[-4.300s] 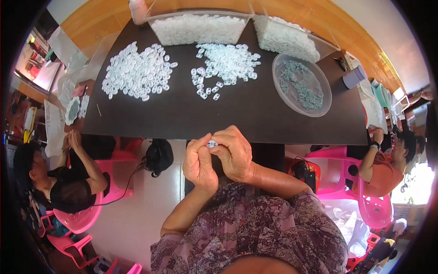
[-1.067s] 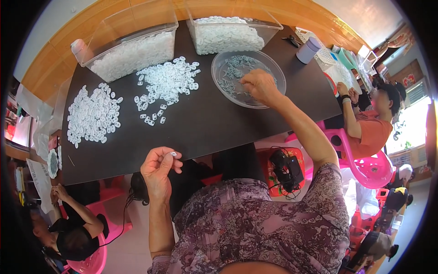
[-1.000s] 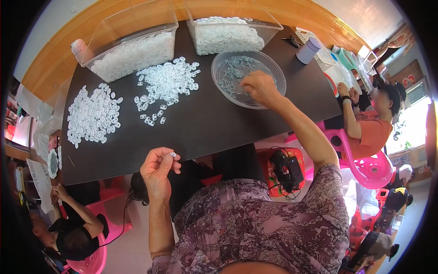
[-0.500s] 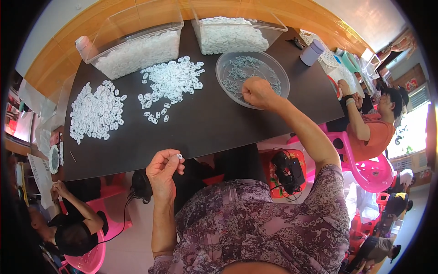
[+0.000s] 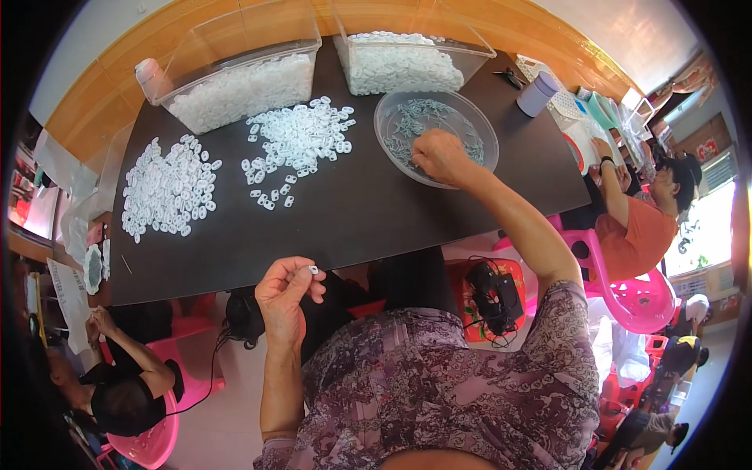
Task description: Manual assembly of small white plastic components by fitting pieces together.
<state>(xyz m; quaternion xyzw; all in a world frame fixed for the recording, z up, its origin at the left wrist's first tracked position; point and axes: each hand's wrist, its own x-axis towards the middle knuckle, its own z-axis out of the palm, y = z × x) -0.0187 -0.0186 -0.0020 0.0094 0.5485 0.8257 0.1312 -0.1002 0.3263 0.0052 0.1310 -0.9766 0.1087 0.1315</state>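
Note:
Between the thumb and fingers of my left hand (image 5: 283, 288), just off the table's front edge, is a small white plastic piece (image 5: 313, 270) with a hole in it. My right hand (image 5: 442, 157) reaches down inside a round clear plastic bowl (image 5: 489, 166), fingers curled together. Thin grey screw-like pieces (image 5: 415, 117) lie scattered over the bowl's bottom; whether my fingertips grip one is hidden. Two heaps of white plastic pieces with holes lie on the dark table (image 5: 345, 227): the left heap (image 5: 168, 188) and the middle heap (image 5: 301, 137).
Two clear bins, the left bin (image 5: 243, 94) and the right bin (image 5: 403, 63), stand at the back, filled with white pieces. A lilac bottle (image 5: 537, 94) and dark pliers (image 5: 511, 77) are at the back right. One person (image 5: 638, 227) sits at right, another (image 5: 129, 392) at left.
My right hand has shifted slightly within the bowl. The left hand keeps its pinch on the white piece. The view has moved a little.

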